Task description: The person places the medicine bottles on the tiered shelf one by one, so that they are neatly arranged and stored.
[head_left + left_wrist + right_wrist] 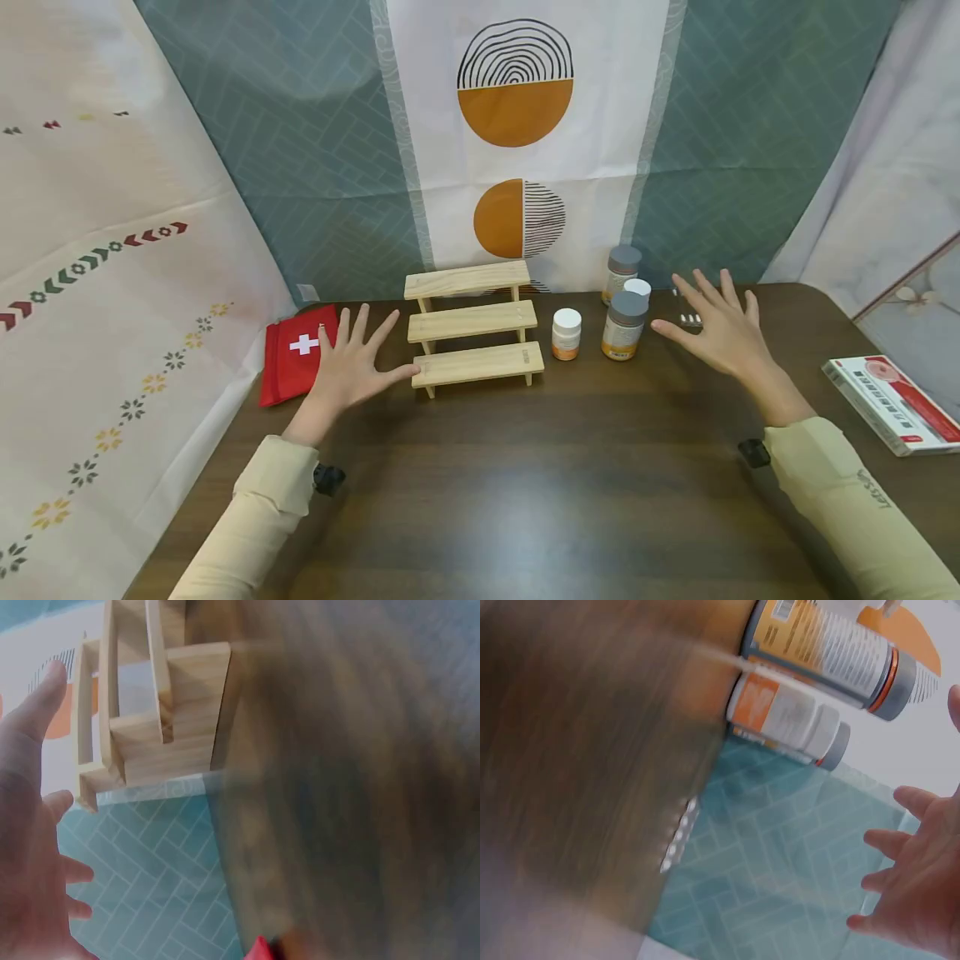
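My left hand (348, 367) is held with fingers spread, between a red pouch with a white cross (285, 360) and a three-step wooden stand (472, 321). It holds nothing; in the left wrist view the stand (169, 724) is apart from the thumb. On the other side, my right hand (720, 329) also spreads its fingers and grips nothing. Nearest to it are a large grey-capped bottle (623, 327) and a blister pack (690, 319), partly hidden in the head view. In the right wrist view the blister pack (679, 834) lies near the table's back edge.
A small white bottle (566, 335) stands right of the stand. Another white-capped bottle (637, 287) and a second grey-capped one (621, 271) are partly hidden behind the large bottle. A flat white-and-red box (892, 402) lies at the right. Cloth (345, 167) hangs behind the brown table (517, 492).
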Action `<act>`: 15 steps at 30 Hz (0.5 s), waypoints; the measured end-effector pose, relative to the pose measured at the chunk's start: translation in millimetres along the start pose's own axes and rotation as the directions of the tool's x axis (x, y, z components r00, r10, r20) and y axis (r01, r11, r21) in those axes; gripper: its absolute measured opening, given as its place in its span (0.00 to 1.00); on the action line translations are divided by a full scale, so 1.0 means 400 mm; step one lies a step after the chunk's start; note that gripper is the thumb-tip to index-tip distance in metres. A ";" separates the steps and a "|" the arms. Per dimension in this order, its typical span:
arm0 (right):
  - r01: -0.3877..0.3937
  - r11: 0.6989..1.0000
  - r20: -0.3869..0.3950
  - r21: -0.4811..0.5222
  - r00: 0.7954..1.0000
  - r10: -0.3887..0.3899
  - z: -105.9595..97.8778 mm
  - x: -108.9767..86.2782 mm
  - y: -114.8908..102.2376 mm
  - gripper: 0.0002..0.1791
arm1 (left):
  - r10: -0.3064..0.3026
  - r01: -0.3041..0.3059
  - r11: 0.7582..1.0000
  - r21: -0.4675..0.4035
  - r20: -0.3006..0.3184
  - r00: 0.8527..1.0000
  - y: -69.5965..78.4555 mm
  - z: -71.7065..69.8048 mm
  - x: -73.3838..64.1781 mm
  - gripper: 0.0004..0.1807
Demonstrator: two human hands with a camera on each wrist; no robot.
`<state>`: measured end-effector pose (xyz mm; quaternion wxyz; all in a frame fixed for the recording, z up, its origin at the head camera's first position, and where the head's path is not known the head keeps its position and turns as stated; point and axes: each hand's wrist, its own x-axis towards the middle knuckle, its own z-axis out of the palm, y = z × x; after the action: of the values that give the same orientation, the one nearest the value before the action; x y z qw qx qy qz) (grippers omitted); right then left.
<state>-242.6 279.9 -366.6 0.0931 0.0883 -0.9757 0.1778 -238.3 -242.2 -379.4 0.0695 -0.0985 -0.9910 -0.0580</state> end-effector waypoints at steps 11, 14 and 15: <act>0.057 0.996 -0.098 0.064 0.994 -0.050 0.054 0.020 -0.049 0.47 | 0.032 -0.031 0.999 0.008 -0.008 0.999 0.033 0.040 -0.028 0.50; 0.076 0.993 -0.141 0.086 0.988 -0.063 0.070 0.023 -0.057 0.45 | 0.043 -0.043 0.999 0.000 -0.014 0.999 0.040 0.050 -0.033 0.49; 0.081 0.992 -0.153 0.095 0.986 -0.066 0.075 0.024 -0.060 0.45 | 0.047 -0.047 0.999 -0.002 -0.019 0.999 0.041 0.053 -0.035 0.49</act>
<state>-251.4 245.7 -384.1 0.1677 0.1151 -0.9519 0.2291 -224.2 -226.0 -400.5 0.0801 -0.1214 -0.9877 -0.0583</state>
